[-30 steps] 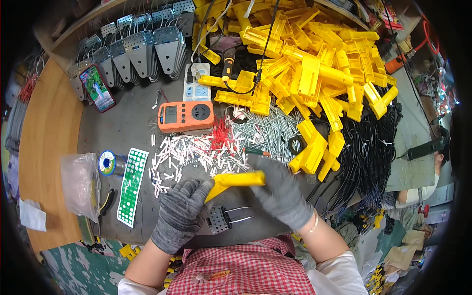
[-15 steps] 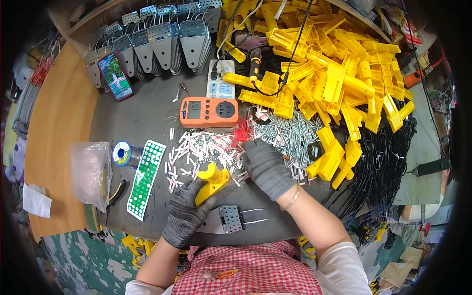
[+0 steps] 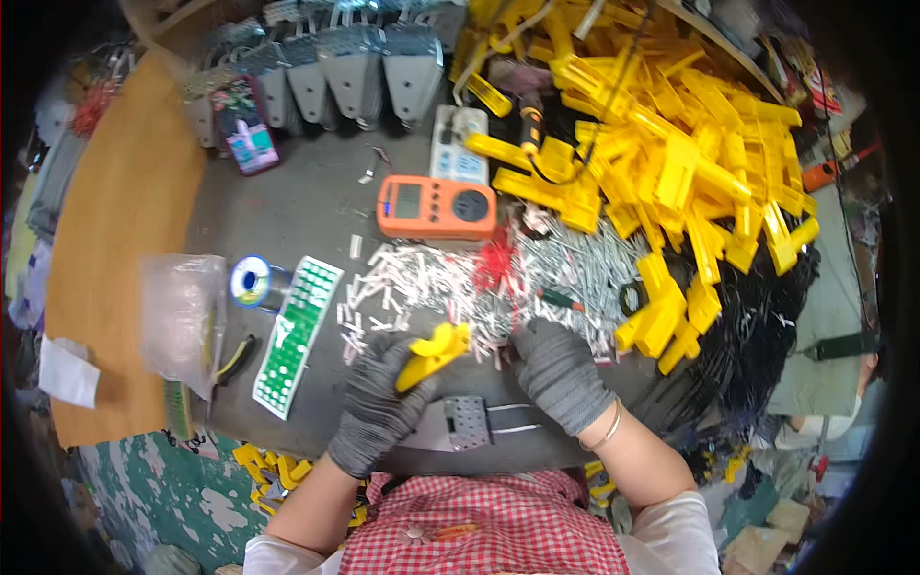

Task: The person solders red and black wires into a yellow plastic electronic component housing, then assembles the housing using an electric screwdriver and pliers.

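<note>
A yellow plastic handle-like part (image 3: 433, 356) is gripped in my left hand (image 3: 381, 402), its rounded end pointing away from me. My right hand (image 3: 561, 376) is at the near edge of the loose long screws (image 3: 585, 254), fingers drawn together; what they hold, if anything, is hidden. Small white sleeve-like pieces (image 3: 412, 273) lie heaped just beyond my left hand, with a tangle of red bits (image 3: 494, 264) between them and the screws. Below my hands, a flat grey metal piece with a perforated plate (image 3: 467, 423) and two thin prongs rests on the table.
Yellow plastic parts (image 3: 671, 172) pile up at the far right, beside black cables (image 3: 747, 326). An orange meter (image 3: 436, 207), a power strip (image 3: 460, 144) and a phone (image 3: 244, 125) stand farther back. To the left lie a solder spool (image 3: 254, 281), green-and-white sheet (image 3: 297, 335) and plastic bag (image 3: 177, 321).
The view has shifted, moving the table contents rightward in the picture. My right hand has moved slightly nearer from the red bits to the screws' edge. My left hand still holds the yellow part.
</note>
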Motion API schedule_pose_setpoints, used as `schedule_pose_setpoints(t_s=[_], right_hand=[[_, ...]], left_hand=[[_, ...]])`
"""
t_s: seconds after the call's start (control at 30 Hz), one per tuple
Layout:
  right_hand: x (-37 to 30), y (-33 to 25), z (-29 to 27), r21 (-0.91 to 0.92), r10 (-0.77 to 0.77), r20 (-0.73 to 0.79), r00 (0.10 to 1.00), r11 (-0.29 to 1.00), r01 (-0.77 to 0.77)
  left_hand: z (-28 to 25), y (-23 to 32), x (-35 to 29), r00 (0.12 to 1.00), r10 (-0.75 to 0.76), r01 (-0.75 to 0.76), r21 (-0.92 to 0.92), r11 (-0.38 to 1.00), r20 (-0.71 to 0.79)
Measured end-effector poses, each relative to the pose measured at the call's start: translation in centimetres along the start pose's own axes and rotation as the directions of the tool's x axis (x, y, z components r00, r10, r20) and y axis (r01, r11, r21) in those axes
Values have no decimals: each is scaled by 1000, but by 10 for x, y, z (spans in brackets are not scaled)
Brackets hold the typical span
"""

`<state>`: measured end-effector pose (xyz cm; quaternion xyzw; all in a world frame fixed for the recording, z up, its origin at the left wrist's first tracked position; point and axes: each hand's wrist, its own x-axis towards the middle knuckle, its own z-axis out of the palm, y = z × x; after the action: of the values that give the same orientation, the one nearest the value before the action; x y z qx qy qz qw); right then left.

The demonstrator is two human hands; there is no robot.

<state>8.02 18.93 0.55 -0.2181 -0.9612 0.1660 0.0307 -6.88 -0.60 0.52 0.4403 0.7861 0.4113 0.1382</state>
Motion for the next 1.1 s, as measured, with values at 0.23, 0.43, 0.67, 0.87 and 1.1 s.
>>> schedule_pose_setpoints(t_s=[0.23,0.43,0.67,0.87,1.1], right_hand=[[9,7,2,97,-2,-84,996,995,10],[38,-5,-10,-169,86,165,983,984,-57],[21,45,3,300,195,-245,950,947,-117],[-23,3,-31,595,319,-186,929,789,-152],[-41,12,-12,505,240,-183,953,855,-118]], left_hand=[[14,-7,-4,999,51,-51,22,998,-11],[7,-4,-6,1000,12,-12,61,998,-13],[12,-7,-7,999,-33,34,-16,999,23],[7,-11,-5,999,38,-39,-81,996,-16],[8,-2,7,998,11,-14,-51,999,-56]])
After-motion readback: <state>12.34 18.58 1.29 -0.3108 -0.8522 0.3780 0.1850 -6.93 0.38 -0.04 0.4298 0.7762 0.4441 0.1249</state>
